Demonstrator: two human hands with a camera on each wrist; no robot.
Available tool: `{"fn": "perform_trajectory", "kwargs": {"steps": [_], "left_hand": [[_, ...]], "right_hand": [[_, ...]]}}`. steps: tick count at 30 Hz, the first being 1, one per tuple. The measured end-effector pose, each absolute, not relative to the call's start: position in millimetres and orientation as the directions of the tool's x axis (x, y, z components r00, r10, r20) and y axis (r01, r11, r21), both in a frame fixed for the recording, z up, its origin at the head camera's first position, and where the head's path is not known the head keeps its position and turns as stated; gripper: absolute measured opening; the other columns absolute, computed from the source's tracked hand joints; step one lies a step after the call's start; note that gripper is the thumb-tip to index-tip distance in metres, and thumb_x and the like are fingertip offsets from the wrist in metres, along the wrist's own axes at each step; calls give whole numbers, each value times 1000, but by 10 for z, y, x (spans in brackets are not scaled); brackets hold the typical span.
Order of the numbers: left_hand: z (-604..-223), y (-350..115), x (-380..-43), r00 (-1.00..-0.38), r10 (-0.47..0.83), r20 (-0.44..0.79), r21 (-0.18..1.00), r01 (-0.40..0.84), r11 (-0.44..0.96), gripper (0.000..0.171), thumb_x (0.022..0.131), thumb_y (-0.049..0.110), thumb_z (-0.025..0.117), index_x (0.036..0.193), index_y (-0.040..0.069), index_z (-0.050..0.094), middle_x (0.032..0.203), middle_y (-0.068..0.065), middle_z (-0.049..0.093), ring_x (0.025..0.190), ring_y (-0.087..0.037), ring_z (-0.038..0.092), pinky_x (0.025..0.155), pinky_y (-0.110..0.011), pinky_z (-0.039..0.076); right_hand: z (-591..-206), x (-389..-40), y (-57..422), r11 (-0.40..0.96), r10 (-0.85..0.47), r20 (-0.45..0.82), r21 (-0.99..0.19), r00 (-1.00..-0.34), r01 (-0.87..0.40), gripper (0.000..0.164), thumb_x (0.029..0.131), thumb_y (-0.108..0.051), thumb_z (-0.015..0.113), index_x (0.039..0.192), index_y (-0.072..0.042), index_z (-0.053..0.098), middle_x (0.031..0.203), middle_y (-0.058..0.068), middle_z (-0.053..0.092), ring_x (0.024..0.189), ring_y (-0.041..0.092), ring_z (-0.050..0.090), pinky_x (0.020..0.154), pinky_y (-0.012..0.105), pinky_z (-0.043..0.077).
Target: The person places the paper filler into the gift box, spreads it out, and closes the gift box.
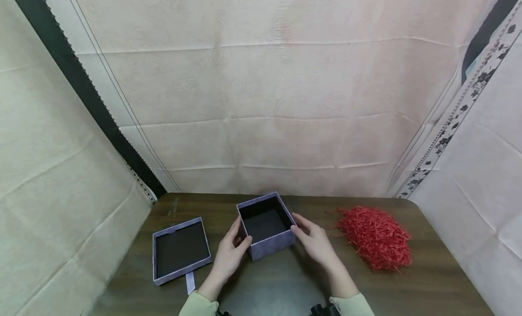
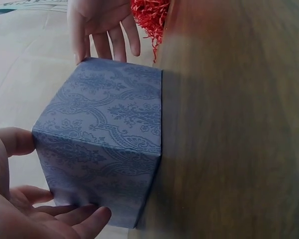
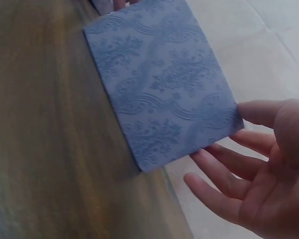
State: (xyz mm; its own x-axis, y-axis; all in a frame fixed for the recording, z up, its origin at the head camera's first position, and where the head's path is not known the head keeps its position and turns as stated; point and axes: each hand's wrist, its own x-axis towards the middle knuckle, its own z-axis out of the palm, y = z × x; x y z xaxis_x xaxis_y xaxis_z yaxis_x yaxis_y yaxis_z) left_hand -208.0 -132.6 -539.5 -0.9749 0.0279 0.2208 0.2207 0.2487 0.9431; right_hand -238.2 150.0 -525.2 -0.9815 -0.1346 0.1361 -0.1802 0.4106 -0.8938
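Observation:
A square box (image 1: 267, 243), blue-purple with an embossed floral pattern and a black inside, stands open-topped and turned at an angle on the table. My left hand (image 1: 229, 252) holds its left side, thumb at the near top corner and fingers along the wall, as the left wrist view shows on the patterned box (image 2: 104, 109). On the opposite side my right hand (image 1: 311, 239) grips the near right corner, its thumb on the front edge and its fingers round the side wall. In the right wrist view, the lower fingers (image 3: 214, 199) of that hand stand off the box.
Left of the box lies a matching lid (image 1: 182, 250), its black inside facing up, with a pale ribbon tab (image 1: 190, 283) at its near edge. A heap of red shredded paper (image 1: 375, 239) sits on the right of the wooden table (image 1: 281, 289). Pale cloth (image 1: 277, 89) hangs around.

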Motion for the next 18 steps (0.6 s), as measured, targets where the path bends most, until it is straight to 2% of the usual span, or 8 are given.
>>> {"fn": "perform_trajectory", "kwargs": {"steps": [6,11,14,18], "left_hand": [[-5376,-1348,-2087,-971,30,237,942,237,239,65,102,8,71,161,1,45,166,-23,40,148,-39,46,112,-54,44],[-5370,-1376,-2101,-969,30,246,940,246,235,60,101,4,69,158,2,50,163,-21,45,149,-39,45,113,-55,43],[-5380,-1394,-2111,-969,25,245,937,244,250,57,101,2,68,156,2,54,161,-21,48,147,-38,47,114,-55,43],[-5396,-1409,-2122,-970,33,241,936,242,257,55,101,-2,64,155,0,54,160,-19,51,147,-37,47,116,-56,39]], "right_hand": [[-5158,-2332,1562,434,-194,69,-889,-979,-149,57,106,-33,69,159,-18,55,141,14,68,127,33,67,105,57,52],[-5077,-2292,1592,465,-223,16,-877,-975,-121,54,105,-33,69,156,-21,58,138,12,70,124,32,68,102,59,53],[-5046,-2281,1613,496,-249,5,-858,-968,-132,53,105,-34,70,155,-22,60,134,8,73,116,25,71,100,57,55],[-4996,-2255,1646,513,-312,-2,-842,-950,-167,59,104,-36,71,158,-19,56,120,5,78,98,20,75,96,56,56]]}}
